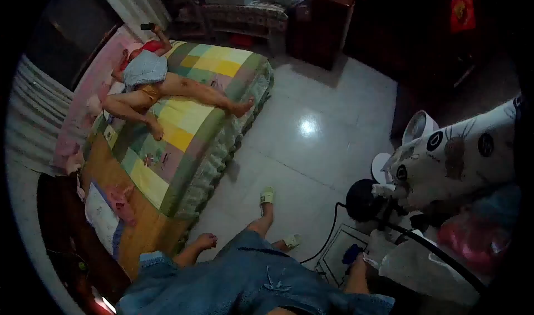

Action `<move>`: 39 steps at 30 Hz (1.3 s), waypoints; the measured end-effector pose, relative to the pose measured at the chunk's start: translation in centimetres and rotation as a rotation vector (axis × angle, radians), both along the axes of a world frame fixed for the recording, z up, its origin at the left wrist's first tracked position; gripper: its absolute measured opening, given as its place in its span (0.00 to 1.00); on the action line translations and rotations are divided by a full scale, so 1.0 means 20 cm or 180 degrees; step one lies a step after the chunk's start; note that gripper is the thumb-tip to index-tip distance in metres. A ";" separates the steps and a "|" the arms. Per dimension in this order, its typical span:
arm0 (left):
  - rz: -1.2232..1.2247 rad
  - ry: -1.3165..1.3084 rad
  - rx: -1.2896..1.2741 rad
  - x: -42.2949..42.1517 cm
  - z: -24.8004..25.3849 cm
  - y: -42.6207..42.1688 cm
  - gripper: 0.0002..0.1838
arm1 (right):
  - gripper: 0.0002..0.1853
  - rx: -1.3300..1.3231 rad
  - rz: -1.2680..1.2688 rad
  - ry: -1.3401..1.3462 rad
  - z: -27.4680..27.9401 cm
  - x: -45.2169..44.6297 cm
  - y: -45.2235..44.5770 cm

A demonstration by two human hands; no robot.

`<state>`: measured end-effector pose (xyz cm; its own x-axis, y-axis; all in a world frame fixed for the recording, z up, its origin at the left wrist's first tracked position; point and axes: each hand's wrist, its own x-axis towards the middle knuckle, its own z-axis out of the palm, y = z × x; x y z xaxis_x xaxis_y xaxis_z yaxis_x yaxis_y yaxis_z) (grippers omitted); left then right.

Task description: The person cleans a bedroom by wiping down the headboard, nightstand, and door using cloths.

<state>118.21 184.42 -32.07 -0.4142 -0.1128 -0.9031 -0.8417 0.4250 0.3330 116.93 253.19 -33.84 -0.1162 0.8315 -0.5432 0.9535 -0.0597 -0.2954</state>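
My left hand [206,241] hangs beside the bed's near corner, its fingers curled in and nothing visible in them. Low on the right, my right hand [357,264] is closed around a small dark blue item [351,253] that looks like bunched cloth; its exact kind is too blurred to tell. A white edge or strip [370,260] shows right beside that hand. Below it all, my denim clothing [267,276] fills the bottom of the view, and my feet wear pale green slippers [268,195].
Another person lies on the checked bed [189,120], holding up a phone [147,26]. A black round fan-like object [364,199] with a cable stands at right, by a patterned cover [456,148] and a red plastic bag [470,237]. A dark cabinet [320,28] stands behind the tiled floor [306,154].
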 end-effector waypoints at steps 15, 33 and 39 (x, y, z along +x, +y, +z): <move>0.0431 0.2047 0.1226 -1.90 0.58 0.55 0.17 | 0.14 -0.2592 0.1013 0.2203 0.74 -1.96 -0.70; 0.1889 0.1328 0.3303 -3.38 0.98 1.27 0.19 | 0.13 -0.4049 0.3491 0.1881 1.10 -3.55 -1.37; 0.1795 0.1894 0.2934 -3.78 0.91 1.46 0.20 | 0.27 -0.3129 0.3776 0.1934 1.10 -3.92 -1.19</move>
